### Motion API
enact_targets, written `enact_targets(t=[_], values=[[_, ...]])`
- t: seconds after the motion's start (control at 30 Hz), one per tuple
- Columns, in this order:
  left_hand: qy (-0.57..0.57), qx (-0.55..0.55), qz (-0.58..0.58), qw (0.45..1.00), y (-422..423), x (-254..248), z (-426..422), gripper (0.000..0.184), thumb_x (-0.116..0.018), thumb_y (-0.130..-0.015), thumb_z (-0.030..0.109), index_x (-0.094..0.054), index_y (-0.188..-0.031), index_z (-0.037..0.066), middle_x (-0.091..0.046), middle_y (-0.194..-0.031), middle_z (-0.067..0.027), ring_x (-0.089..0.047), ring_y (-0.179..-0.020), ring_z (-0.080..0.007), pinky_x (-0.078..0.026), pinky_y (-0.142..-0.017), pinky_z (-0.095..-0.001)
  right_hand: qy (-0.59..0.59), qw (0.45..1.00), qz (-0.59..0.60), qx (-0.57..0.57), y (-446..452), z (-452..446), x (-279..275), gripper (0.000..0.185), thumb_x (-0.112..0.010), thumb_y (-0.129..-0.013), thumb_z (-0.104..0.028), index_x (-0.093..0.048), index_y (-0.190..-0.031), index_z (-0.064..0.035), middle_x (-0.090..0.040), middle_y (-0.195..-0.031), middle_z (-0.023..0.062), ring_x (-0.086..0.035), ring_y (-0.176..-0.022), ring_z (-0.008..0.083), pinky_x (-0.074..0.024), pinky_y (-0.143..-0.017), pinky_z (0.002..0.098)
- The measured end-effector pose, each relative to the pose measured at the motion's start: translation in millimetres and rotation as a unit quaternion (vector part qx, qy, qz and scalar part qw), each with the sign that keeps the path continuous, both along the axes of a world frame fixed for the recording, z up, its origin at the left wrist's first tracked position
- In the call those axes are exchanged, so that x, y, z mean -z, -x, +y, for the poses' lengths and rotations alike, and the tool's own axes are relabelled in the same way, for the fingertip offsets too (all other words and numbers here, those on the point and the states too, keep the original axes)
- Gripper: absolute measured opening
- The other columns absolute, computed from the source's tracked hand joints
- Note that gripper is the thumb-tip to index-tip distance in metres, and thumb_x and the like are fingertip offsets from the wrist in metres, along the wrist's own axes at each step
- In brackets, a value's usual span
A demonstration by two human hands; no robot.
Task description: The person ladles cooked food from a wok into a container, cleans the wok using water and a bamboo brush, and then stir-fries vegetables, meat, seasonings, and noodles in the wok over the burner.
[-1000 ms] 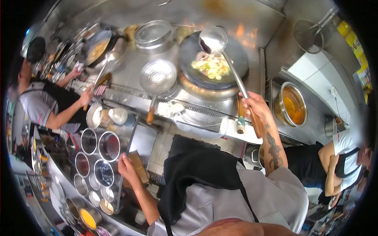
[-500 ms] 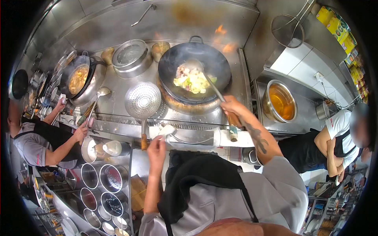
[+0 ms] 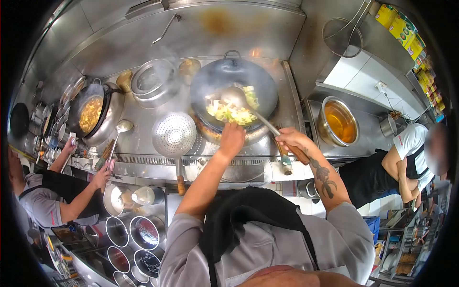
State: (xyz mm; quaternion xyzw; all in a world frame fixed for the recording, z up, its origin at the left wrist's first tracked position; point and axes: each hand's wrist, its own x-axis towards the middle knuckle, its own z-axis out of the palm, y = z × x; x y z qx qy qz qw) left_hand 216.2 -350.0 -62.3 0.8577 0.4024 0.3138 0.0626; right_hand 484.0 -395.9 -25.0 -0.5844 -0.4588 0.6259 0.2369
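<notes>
A black wok (image 3: pixel 267 91) sits on the burner with chopped pale green and whitish food (image 3: pixel 229 112) steaming inside. My right hand (image 3: pixel 292 138) is closed round the handle of a ladle (image 3: pixel 260 117), whose bowl rests among the food. At the wok's near rim is my left hand (image 3: pixel 233 138), fingers curled and closed against the edge; the exact grip is partly hidden behind the hand. Left of the wok lies a perforated skimmer (image 3: pixel 174 134) with a wooden handle, touched by neither hand.
A metal bowl of amber liquid (image 3: pixel 340 122) stands on the right counter. To the left, a co-worker (image 3: pixel 62 196) holds a ladle near a second wok (image 3: pixel 92 115). Another person (image 3: pixel 382 167) stands at the right with folded arms. Several metal pots (image 3: pixel 145 233) stand at lower left.
My left hand has moved forward and right from beside the skimmer's handle to the wok's near rim. The ladle stays in my right hand, its bowl now lower in the food. The flames have shrunk.
</notes>
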Motion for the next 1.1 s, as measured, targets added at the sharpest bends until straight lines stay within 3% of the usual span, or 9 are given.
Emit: enact_targets(t=[0.17,0.3,0.43,0.53,0.63,0.73,0.8,0.9,1.1], values=[[0.032,0.041,-0.017,0.999,-19.1,9.3,8.3,0.022,-0.058,-0.089,0.022,-0.063,-0.081,0.003,-0.063,-0.075,-0.0167,-0.061,-0.076,-0.0350,-0.046,-0.071,-0.0459,-0.133,0.959,-0.250,0.011,32.7,7.3,40.1,0.012,-0.054,-0.086,-0.009,-0.057,-0.094,-0.0007,-0.055,-0.064,0.0036,-0.053,-0.046,0.0121,-0.0431,-0.043,0.0280],[0.017,0.042,-0.043,0.998,-15.5,6.4,5.9,0.023,-0.057,-0.088,0.023,-0.061,-0.076,0.004,-0.063,-0.073,-0.0175,-0.061,-0.073,-0.0358,-0.046,-0.068,-0.0476,-0.103,0.992,-0.054,-0.041,5.1,-3.5,-3.2,0.014,-0.056,-0.086,-0.010,-0.057,-0.095,0.0006,-0.056,-0.063,0.0035,-0.052,-0.045,0.0106,-0.0429,-0.042,0.0295],[0.030,0.017,-0.034,0.999,-11.2,19.4,8.1,0.024,-0.058,-0.088,0.023,-0.059,-0.072,0.005,-0.062,-0.069,-0.0169,-0.062,-0.071,-0.0352,-0.046,-0.067,-0.0479,-0.154,0.958,-0.243,-0.001,3.8,9.6,-22.1,0.017,-0.058,-0.083,-0.010,-0.057,-0.095,0.0031,-0.061,-0.068,0.0097,-0.058,-0.049,0.0180,-0.0463,-0.046,0.0335],[-0.006,0.010,-0.059,0.998,-11.7,-7.8,7.4,0.024,-0.058,-0.087,0.022,-0.060,-0.071,0.005,-0.062,-0.068,-0.0165,-0.062,-0.070,-0.0343,-0.046,-0.066,-0.0476,-0.388,0.766,-0.510,0.047,24.1,24.5,15.5,0.020,-0.057,-0.083,-0.010,-0.060,-0.093,0.0065,-0.065,-0.070,0.0156,-0.065,-0.057,0.0268,-0.0524,-0.055,0.0385],[0.012,0.012,-0.061,0.998,-9.6,5.2,9.1,0.023,-0.058,-0.087,0.022,-0.061,-0.072,0.005,-0.062,-0.067,-0.0155,-0.062,-0.070,-0.0339,-0.045,-0.066,-0.0463,-0.159,0.931,-0.329,0.022,48.8,33.9,11.4,0.020,-0.054,-0.082,-0.010,-0.056,-0.094,0.0067,-0.062,-0.070,0.0207,-0.064,-0.057,0.0301,-0.0508,-0.055,0.0404],[-0.004,0.010,-0.057,0.998,-8.4,6.4,10.5,0.023,-0.059,-0.087,0.023,-0.060,-0.072,0.005,-0.062,-0.067,-0.0151,-0.062,-0.070,-0.0341,-0.045,-0.066,-0.0459,-0.010,0.997,-0.030,0.064,49.4,17.9,3.5,0.017,-0.054,-0.088,-0.011,-0.057,-0.098,0.0024,-0.059,-0.069,0.0092,-0.056,-0.050,0.0181,-0.0482,-0.048,0.0354],[-0.020,0.010,-0.069,0.997,-5.3,-8.9,-1.3,0.024,-0.059,-0.087,0.023,-0.060,-0.072,0.005,-0.062,-0.067,-0.0152,-0.062,-0.070,-0.0343,-0.045,-0.067,-0.0459,0.092,0.947,0.277,0.137,32.2,16.9,2.4,0.019,-0.052,-0.091,-0.012,-0.054,-0.105,0.0019,-0.056,-0.070,0.0035,-0.052,-0.050,0.0110,-0.0444,-0.045,0.0297],[0.040,0.005,-0.031,0.999,-0.9,6.6,9.4,0.023,-0.060,-0.087,0.022,-0.060,-0.072,0.005,-0.062,-0.068,-0.0152,-0.061,-0.070,-0.0346,-0.045,-0.066,-0.0462,0.236,0.745,0.620,0.069,15.6,15.1,-0.7,0.033,-0.053,-0.093,-0.014,-0.046,-0.116,0.0086,-0.054,-0.080,0.0002,-0.054,-0.064,0.0066,-0.0431,-0.053,0.0189],[-0.002,0.033,-0.108,0.994,-7.3,9.0,5.6,0.022,-0.060,-0.087,0.021,-0.058,-0.071,0.005,-0.060,-0.066,-0.0158,-0.060,-0.066,-0.0357,-0.044,-0.064,-0.0471,0.070,0.949,0.252,0.176,54.6,-11.1,-21.9,0.013,-0.053,-0.092,-0.015,-0.056,-0.099,-0.0037,-0.051,-0.070,-0.0035,-0.045,-0.055,0.0064,-0.0327,-0.047,0.0209]])
